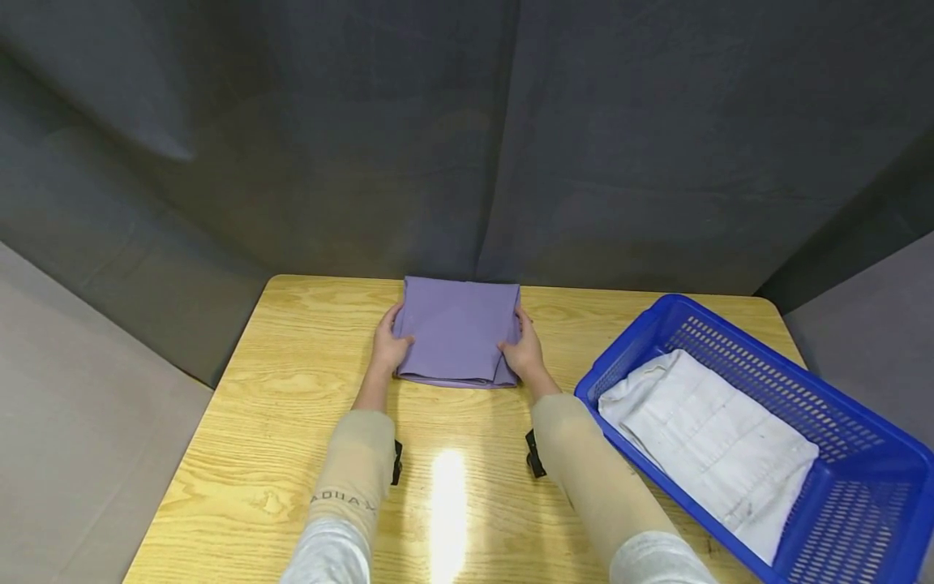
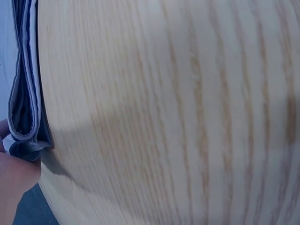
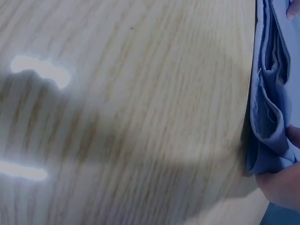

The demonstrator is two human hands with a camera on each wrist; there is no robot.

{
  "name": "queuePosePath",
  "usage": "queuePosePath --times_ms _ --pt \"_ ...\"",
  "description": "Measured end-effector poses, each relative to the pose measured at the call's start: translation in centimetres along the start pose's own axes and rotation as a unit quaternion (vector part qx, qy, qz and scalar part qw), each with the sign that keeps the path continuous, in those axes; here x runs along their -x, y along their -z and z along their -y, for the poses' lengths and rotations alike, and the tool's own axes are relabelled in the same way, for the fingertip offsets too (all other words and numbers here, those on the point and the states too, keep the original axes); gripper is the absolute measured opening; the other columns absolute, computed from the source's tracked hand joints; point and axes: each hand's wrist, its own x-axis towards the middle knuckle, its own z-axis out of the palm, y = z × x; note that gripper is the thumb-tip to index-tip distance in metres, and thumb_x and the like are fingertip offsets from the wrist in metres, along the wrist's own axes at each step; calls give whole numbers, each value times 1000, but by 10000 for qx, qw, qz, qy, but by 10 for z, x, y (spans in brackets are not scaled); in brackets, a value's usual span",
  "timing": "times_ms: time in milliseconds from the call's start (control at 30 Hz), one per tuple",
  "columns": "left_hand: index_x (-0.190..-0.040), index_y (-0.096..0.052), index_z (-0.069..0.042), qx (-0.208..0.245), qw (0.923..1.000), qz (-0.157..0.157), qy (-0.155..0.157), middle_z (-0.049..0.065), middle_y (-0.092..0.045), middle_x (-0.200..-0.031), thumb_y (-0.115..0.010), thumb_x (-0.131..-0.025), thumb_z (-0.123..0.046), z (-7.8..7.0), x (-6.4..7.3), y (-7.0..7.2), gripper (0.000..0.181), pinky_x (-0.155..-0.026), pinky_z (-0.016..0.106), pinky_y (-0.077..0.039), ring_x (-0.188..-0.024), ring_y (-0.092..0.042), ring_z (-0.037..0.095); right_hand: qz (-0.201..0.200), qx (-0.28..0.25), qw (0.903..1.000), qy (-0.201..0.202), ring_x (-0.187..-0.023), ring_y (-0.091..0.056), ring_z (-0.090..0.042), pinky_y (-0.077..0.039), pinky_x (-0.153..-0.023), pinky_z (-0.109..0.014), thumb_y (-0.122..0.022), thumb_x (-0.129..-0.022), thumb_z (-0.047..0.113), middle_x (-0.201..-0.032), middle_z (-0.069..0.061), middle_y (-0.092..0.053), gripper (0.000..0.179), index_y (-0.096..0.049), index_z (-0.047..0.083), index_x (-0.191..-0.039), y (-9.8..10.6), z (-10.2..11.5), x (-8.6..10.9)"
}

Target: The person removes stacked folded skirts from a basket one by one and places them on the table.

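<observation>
A folded purple cloth (image 1: 460,328) lies near the far edge of the wooden table. My left hand (image 1: 391,339) grips its left side, thumb on top and fingers around the edge. On the opposite side my right hand (image 1: 522,345) holds it the same way, thumb over the top. In the left wrist view the stacked layers of the cloth (image 2: 26,84) show along their folded edge, with part of the left hand (image 2: 16,176) at the corner. The right wrist view shows the layered cloth (image 3: 272,93) with loose threads, and the right hand (image 3: 281,185) at its corner.
A blue plastic basket (image 1: 730,345) stands at the right of the table (image 1: 292,389), holding a folded white garment (image 1: 711,434). Dark grey curtains (image 1: 365,146) hang right behind the table's far edge. Black wrist devices (image 1: 536,454) sit on the inner forearms.
</observation>
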Motion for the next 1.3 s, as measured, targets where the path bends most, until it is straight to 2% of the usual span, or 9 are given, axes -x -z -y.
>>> queuePosePath --times_ms 233,300,333,467,533,667,967,1100,1300 --pt "-138 -40 -9 -91 9999 18 69 16 -36 -142 -62 -74 12 1 -2 2 71 -108 42 -24 -130 -31 33 -36 221 9997 29 -128 -33 -36 -25 -107 -42 -60 -78 -6 -137 -26 -36 71 -28 3 -141 8 21 20" --pt "-137 -42 -10 -57 10000 23 -23 14 -38 -141 -64 -74 10 7 -6 3 69 -108 41 -24 -130 -31 31 -22 328 9995 8 -128 -33 -35 -25 -107 -41 -60 -80 -3 -138 -26 -36 69 -28 3 -141 9 23 23" --pt "-135 -44 -13 65 9997 -34 -230 11 -40 -141 -68 -73 5 22 -13 0 69 -109 36 -23 -131 -32 27 -24 341 9994 -37 -128 -33 -35 -25 -107 -41 -60 -80 -2 -138 -26 -36 70 -28 4 -141 9 23 23" --pt "-135 -45 -12 14 9997 -64 -226 11 -40 -140 -70 -74 0 31 -16 -1 68 -109 37 -23 -131 -31 27 87 390 9990 -216 -130 -30 -35 -24 -108 -41 -59 -82 2 -140 -25 -33 69 -25 3 -142 10 23 24" --pt "-136 -43 -9 -62 9999 -57 -131 14 -38 -141 -69 -75 0 27 -13 0 67 -109 38 -23 -132 -30 29 127 408 9986 -300 -131 -29 -35 -23 -108 -41 -59 -83 4 -141 -25 -32 68 -24 2 -142 11 23 24" --pt "-138 -37 -3 -199 9996 42 200 22 -33 -141 -64 -80 1 3 3 4 64 -108 44 -23 -131 -27 36 143 423 9983 -371 -132 -28 -35 -23 -108 -41 -58 -84 6 -142 -24 -31 68 -24 1 -143 11 23 23" --pt "-138 -38 -9 -33 9988 -38 486 20 -33 -141 -64 -82 -4 -1 7 5 62 -107 43 -26 -131 -29 34 144 329 9986 -385 -132 -26 -34 -22 -109 -41 -57 -83 5 -143 -23 -30 68 -24 2 -143 10 21 22" --pt "-138 -39 -9 -94 9987 9 497 18 -33 -142 -64 -82 -5 -1 8 6 61 -108 42 -25 -132 -28 32 134 326 9987 -367 -133 -25 -34 -21 -109 -41 -57 -83 5 -144 -22 -28 68 -24 2 -143 9 22 23" --pt "-134 -41 -1 -217 9995 -16 241 21 -37 -139 -64 -81 -2 -4 10 8 58 -108 40 -25 -130 -31 33 -45 460 9984 -315 -131 -27 -35 -23 -108 -41 -58 -81 4 -141 -25 -31 68 -26 -1 -141 8 27 28"
